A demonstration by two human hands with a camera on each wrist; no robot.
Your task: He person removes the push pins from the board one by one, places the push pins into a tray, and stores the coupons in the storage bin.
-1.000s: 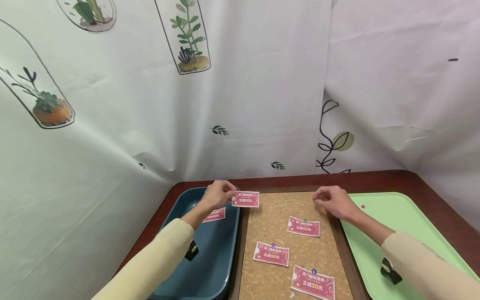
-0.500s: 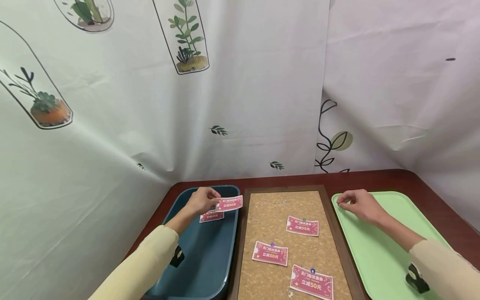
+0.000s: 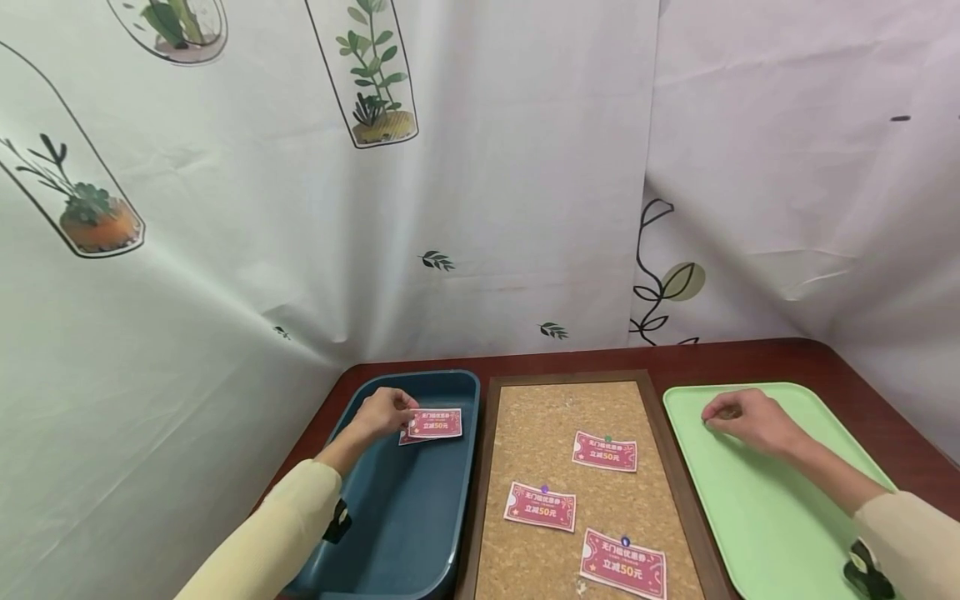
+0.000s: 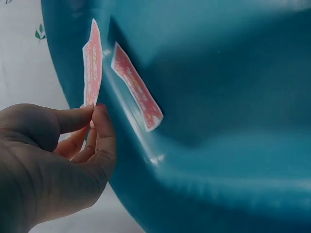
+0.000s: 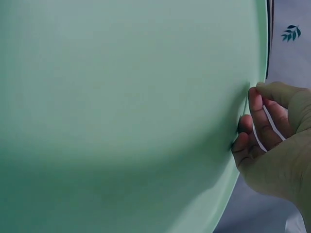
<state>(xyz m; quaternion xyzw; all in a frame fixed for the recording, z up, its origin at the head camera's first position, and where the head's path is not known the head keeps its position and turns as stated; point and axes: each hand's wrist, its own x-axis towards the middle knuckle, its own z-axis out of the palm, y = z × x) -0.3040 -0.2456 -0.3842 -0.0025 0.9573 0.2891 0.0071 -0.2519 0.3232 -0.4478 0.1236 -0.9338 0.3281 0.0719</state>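
Note:
My left hand (image 3: 386, 412) pinches a pink coupon (image 3: 437, 422) by one end between thumb and fingers. It holds the coupon over the blue tray (image 3: 405, 517), above a second pink coupon (image 4: 138, 94) lying in that tray, which it partly covers in the head view. My right hand (image 3: 757, 421) is over the far left part of the green tray (image 3: 795, 517). Its thumb and index fingertips meet, the other fingers are curled, and I cannot tell whether something tiny is between them.
A framed cork board (image 3: 525, 433) lies between the trays. Pinned on it are an upper coupon (image 3: 604, 454), a left coupon (image 3: 540, 507) and a lower coupon (image 3: 622, 564), each with a small coloured pushpin. A printed cloth (image 3: 510, 167) hangs behind the dark red table (image 3: 570, 362).
My left hand has carried its coupon from the board's edge left and down over the blue tray. My right hand has moved from the board rightward over the green tray, hiding a pink dot there.

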